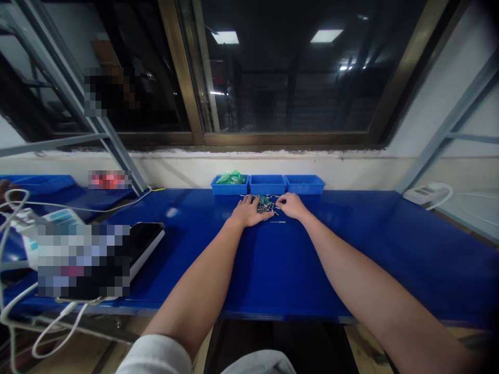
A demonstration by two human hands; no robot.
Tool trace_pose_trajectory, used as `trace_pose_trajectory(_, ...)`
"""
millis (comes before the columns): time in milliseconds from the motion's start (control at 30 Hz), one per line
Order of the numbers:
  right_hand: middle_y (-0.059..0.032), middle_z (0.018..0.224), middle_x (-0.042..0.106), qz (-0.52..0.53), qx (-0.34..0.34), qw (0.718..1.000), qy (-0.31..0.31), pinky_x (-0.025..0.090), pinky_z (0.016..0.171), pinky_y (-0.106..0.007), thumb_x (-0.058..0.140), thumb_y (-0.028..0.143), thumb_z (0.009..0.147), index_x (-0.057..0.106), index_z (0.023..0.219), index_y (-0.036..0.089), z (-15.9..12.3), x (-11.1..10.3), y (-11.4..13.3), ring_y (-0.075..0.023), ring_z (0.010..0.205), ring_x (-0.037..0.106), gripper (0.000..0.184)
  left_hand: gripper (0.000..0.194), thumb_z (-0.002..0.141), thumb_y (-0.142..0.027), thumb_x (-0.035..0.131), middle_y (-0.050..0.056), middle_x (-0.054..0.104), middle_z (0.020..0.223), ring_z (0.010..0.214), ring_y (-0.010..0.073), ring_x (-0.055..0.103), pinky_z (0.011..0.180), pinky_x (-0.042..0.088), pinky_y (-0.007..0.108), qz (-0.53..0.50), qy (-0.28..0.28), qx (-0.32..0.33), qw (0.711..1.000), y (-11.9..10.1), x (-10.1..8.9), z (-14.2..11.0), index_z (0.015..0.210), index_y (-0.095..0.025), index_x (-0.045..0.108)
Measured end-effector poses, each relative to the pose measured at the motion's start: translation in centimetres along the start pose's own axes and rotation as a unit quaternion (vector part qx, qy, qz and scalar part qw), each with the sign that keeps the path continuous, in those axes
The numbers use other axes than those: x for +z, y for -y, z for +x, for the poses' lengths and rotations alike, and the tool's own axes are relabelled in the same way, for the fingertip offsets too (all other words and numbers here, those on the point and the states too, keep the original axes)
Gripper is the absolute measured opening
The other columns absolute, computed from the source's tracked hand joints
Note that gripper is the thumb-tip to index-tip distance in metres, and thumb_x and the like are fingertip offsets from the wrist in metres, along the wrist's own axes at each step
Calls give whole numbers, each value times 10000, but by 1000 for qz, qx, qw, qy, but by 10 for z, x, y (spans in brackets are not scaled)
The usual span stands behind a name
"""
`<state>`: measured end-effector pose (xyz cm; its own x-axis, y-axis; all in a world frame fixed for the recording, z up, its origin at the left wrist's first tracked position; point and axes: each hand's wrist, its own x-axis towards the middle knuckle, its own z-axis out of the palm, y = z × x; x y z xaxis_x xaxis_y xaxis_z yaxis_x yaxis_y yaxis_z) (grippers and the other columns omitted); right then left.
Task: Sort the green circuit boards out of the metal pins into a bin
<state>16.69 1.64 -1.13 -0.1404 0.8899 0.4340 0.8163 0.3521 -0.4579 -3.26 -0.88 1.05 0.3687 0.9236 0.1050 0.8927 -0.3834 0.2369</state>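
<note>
A loose heap of metal pins (265, 204) was recorded between the left hand (251, 212) and right hand (292, 205), both open, nothing grasped.

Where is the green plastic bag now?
In the head view, the green plastic bag sits in the leftmost of three blue bins, beyond the left hand.

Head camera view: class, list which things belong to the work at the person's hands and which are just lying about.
At the work: left hand, right hand, heap of small metal pins, three blue plastic bins, green plastic bag.
Lying about: white power strip, white cables, black flat device.
</note>
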Motion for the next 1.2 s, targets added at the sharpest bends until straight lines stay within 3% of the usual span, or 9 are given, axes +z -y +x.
trace_pose_trajectory(167, -51, 790, 669, 59, 13, 998, -14, 403, 704, -285, 502, 239, 769, 663, 788, 196, -1, -2, 2, -176, 741, 573, 168, 959, 677, -811, 263, 183, 245, 1451, 1344, 332, 190, 1065, 166, 476, -8, -17, -12, 1000, -8, 1, -3, 1379, -160, 310)
trace_pose_trajectory(267, -30, 705, 651, 110, 21, 993, -27, 394, 627, -259, 450, 264, 807, 635, 812, 193, -3, -6, 7, -152, 645, 565, 198, 858, 743, -750, 279, 190, 311, 1419, 1315, 323, 266, 1049, 213, 457, -12, -74, -17, 997, -8, 1, -2, 1343, -142, 360)
trace_pose_trajectory(400, -12, 617, 612, 111, -24, 993, -32, 374, 611, -249, 416, 319, 836, 596, 674, 193, -5, -11, 20, -141, 595, 544, 273, 563, 856, -531, 376, 129, 487, 1290, 1178, 235, 461, 983, 341, 336, -27, -157, 55, 986, -9, -4, 0, 1274, -160, 444)
trace_pose_trajectory(567, -11, 571, 595, 106, -61, 992, -21, 363, 602, -246, 401, 345, 856, 552, 602, 197, -7, -15, 38, -139, 571, 542, 331, 287, 867, -340, 452, 63, 633, 1021, 944, 177, 582, 851, 424, 280, -18, -173, 120, 977, -12, -9, 2, 1071, -205, 603)
trace_pose_trajectory(767, -16, 569, 599, 118, -63, 991, -25, 374, 599, -254, 390, 362, 864, 563, 614, 195, -8, -14, 41, -139, 564, 539, 346, 297, 895, -332, 397, 55, 673, 907, 877, 173, 596, 820, 415, 281, 2, -180, 111, 977, -12, -10, 1, 948, -233, 671)
trace_pose_trajectory(933, -27, 717, 667, 189, -45, 981, -10, 417, 628, -259, 496, 307, 795, 636, 801, 183, -7, -7, 35, -153, 661, 593, 187, 308, 899, -324, 383, 55, 680, 901, 880, 177, 601, 801, 419, 276, 24, -172, 95, 980, -12, -11, 0, 946, -236, 674)
trace_pose_trajectory(1200, -20, 631, 652, 146, -50, 988, 7, 395, 613, -263, 436, 345, 832, 608, 623, 188, -8, -12, 36, -150, 615, 577, 313, 257, 882, -284, 433, 38, 676, 985, 913, 156, 601, 842, 426, 252, -47, -212, 109, 970, -12, -9, 2, 1000, -222, 653)
